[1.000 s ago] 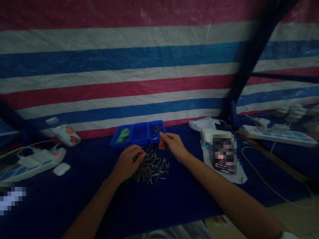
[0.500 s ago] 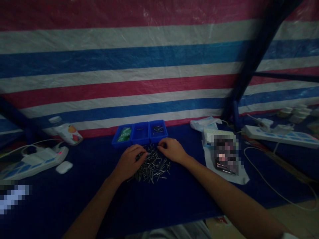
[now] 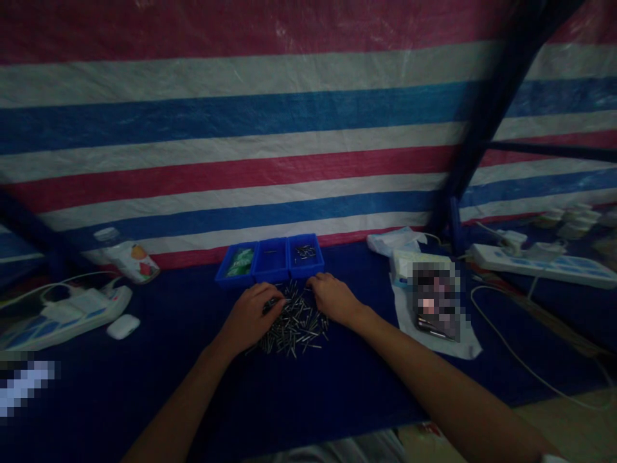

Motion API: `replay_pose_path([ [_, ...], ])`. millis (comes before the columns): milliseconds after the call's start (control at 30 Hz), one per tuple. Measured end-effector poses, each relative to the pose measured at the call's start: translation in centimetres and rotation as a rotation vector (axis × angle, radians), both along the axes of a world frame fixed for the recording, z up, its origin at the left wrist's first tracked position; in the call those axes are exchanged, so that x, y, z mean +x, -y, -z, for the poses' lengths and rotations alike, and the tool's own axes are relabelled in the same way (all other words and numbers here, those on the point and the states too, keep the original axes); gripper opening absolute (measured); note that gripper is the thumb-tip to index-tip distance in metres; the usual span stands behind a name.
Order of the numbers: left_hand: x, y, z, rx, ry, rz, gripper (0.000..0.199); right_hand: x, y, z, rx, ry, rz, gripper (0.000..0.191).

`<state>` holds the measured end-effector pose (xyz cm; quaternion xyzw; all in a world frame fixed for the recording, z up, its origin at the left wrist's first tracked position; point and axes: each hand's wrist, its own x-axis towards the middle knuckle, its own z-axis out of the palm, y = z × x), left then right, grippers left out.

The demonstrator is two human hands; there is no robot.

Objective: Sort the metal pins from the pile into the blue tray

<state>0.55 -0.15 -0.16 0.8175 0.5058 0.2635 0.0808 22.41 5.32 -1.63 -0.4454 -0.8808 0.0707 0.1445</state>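
Note:
A loose pile of small metal pins (image 3: 294,325) lies on the dark blue table. My left hand (image 3: 253,315) is at the pile's left side, thumb and fingers closed in a pinch; what they hold is too small to make out. At the upper right edge of the pile, my right hand (image 3: 332,297) rests with its fingers bent down and together, their tips near some pins. Behind the pile stand three blue bins: the left bin (image 3: 222,275) holds green packets, the middle bin (image 3: 272,260) a pin or so, the right bin (image 3: 313,263) several pins.
At the left are a bottle (image 3: 132,258), a power strip (image 3: 91,315) and a white case (image 3: 123,326). On the right lie a tissue pack (image 3: 402,267), a partly pixelated dark item on white paper (image 3: 465,344), another power strip (image 3: 540,265) and a cable.
My right hand has come slightly down towards the pile, and its fingers have turned more downward. My left hand has hardly moved, staying in its pinch.

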Motion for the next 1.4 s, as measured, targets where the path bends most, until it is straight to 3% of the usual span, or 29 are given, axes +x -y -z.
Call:
replay_pose_path([
  [300, -0.2, 0.1, 0.1, -0.009, 0.049, -0.043, 0.031, -0.4, 1.2, -1.0, 0.047, -0.281, -0.361, 0.048],
  [500, 0.0, -0.1, 0.2, 0.031, -0.012, 0.055, 0.03, -1.3, 2.2, -1.4, 0.076, -0.286, -0.413, 0.043],
  [700, 0.1, 0.0, -0.1, 0.074, 0.082, 0.024, 0.027, -1.5, 2.3, -1.8, -0.002, -0.453, -0.201, 0.024],
  [800, 0.0, 0.0, -0.1, 0.104, 0.128, 0.02, 0.023, -1.7, 2.1, -1.9, -0.128, -0.54, -0.098, 0.026],
  [1067, -0.1, 0.2, -0.1, 0.112, 0.163, -0.002, 0.021, -2.0, 1.6, -2.0, -0.503, -0.925, -0.105, 0.027],
  [1167, -0.3, 0.3, -0.3, 0.103, 0.145, -0.025, 0.027, -1.7, 1.1, -2.0, -0.655, -0.987, -0.027, 0.031],
  [1300, -0.6, 0.3, -0.4, 0.102, 0.123, -0.031, 0.034, -1.2, 0.3, -2.2, -0.666, -1.166, 0.148, 0.02],
  [1400, -0.6, 0.3, -0.5, 0.092, 0.112, -0.028, 0.034, -0.9, -0.4, -1.9, -0.608, -1.105, 0.262, 0.022],
])
